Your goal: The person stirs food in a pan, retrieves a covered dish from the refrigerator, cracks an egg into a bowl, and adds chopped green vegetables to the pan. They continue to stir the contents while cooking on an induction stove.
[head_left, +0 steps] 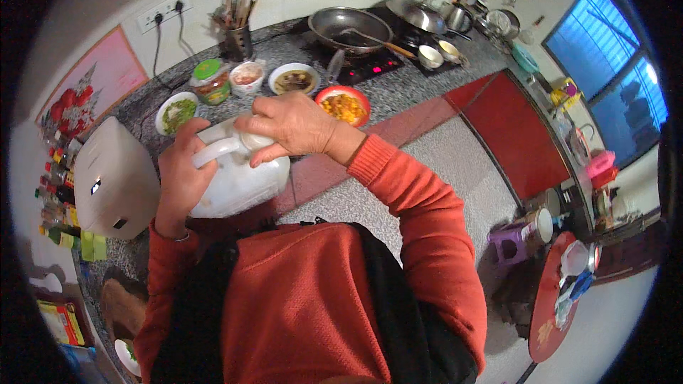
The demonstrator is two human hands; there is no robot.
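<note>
A translucent white plastic jug (240, 186) is held in front of my chest, tilted at the counter's front edge. My left hand (184, 176) grips it by its looped handle (217, 150). Over the jug's mouth, my right hand (299, 124) has its fingers around a pale round cap (256, 140); whether the cap is loose cannot be seen. Just beyond the hands are a white bowl of chopped greens (179, 113), a bowl of dark pieces in brown liquid (294, 80) and a red-rimmed dish of yellow pieces (342, 106).
A white rice cooker (117, 181) stands close on the left, several bottles (58, 181) behind it. Farther back are a green-lidded jar (211, 81), a bowl of pinkish food (247, 74), a chopstick holder (237, 40) and a wok (349, 26) with a wooden-handled utensil (392, 48) on a lit cooktop.
</note>
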